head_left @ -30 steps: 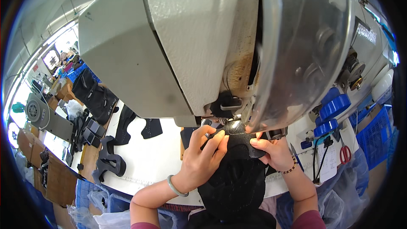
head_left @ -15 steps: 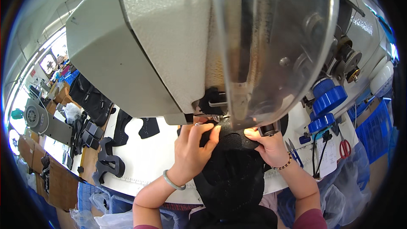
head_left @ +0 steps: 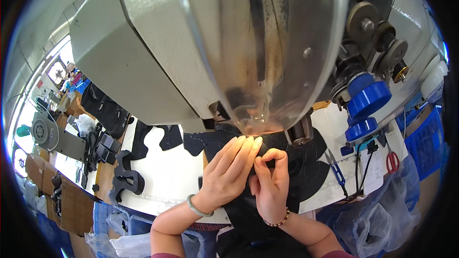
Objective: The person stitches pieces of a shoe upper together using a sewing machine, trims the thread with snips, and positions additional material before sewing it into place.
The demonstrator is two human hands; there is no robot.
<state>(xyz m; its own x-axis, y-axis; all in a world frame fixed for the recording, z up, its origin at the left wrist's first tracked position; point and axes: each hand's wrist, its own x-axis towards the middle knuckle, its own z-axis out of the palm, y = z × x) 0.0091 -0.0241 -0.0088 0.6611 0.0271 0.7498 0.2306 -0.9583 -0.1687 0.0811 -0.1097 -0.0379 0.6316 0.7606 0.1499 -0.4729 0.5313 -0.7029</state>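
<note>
Cluttered workshop in the head view, with cardboard boxes (head_left: 71, 205) low at far left and a blue crate (head_left: 425, 143) at far right. Filling the upper middle, a grey sewing machine (head_left: 129, 62) with a clear guard (head_left: 311, 81). Under the guard, on the white bench (head_left: 167, 174), a black mesh workpiece (head_left: 273, 140). Pressing on it, a left hand (head_left: 225, 174), fingers stretched and side by side, thumb hidden; cannot tell any grip from below. Just beside, toward the bench's front edge, a right hand (head_left: 271, 191), thumb and forefinger tips together; cannot tell of any cloth between. Left of the fingertips, a black panel (head_left: 193, 142) with pale dotted marks, probably stitching; cannot tell if joined to the mesh. Near the bench's left edge, cut black pieces (head_left: 141, 143) and a curved black form (head_left: 126, 179). Toward the right edge, blue-handled snips (head_left: 338, 177) and red-handled scissors (head_left: 392, 161), both out of hand. By judgement, partway along: probable stitching on the panel, but mesh under the machine, not yet freed. Cannot tell the amount of sewing left.
</note>
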